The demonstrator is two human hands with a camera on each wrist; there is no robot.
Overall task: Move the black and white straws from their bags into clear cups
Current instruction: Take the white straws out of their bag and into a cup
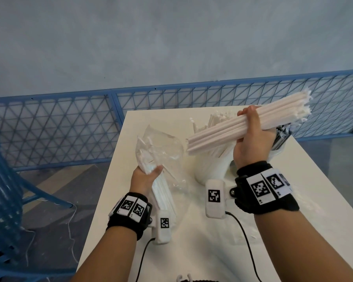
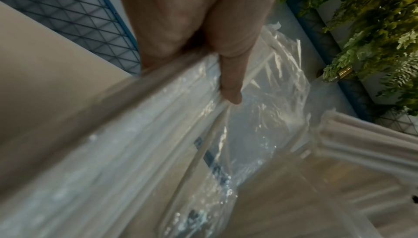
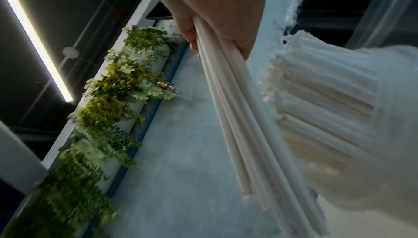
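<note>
White straws [image 1: 228, 130], smooth tubes, fill right hand [image 1: 251, 143]; left hand [image 1: 145, 178] grips crinkled clear bag [image 1: 159, 147].

Two hands [image 1: 145, 180] [image 1: 251, 143], one bag [image 1: 161, 147], two cups [image 1: 212, 165] [image 1: 277, 151], straws too many to count.

White straws [image 1: 243, 127]; clear crinkled bag [image 1: 161, 147]; white table [image 1: 293, 231]; black straws [image 1: 281, 137] behind. Blue diamond-grid fence [image 1: 49, 127], grey-blue wall [image 1: 171, 37], black wristbands [image 1: 267, 192] with black-white square-code tags, green ferns [image 3: 108, 99].

Black straws [image 1: 281, 137] mostly behind right hand [image 1: 251, 139]
</note>
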